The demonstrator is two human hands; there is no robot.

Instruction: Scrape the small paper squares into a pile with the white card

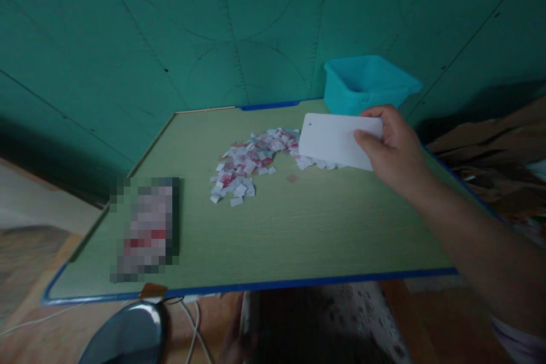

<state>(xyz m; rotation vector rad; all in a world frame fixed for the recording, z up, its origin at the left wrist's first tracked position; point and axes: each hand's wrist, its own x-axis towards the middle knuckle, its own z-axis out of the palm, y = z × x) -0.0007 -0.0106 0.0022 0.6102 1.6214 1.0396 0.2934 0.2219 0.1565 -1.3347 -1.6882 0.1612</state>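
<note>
My right hand point(394, 145) grips a flat white plastic card point(330, 139) by its right end, holding it low over the right edge of a scattered pile of small white and pink paper squares point(251, 162). The pile lies near the middle back of a light green table point(298, 227). A few squares poke out from under the card's lower edge. My left hand is out of sight.
A turquoise plastic tub point(367, 84) stands at the table's back right corner. A blurred-out flat object point(147, 228) lies at the front left. Below the front edge are a dark rounded object point(125, 334) and white cables point(194, 327). Brown cardboard point(495, 153) lies to the right.
</note>
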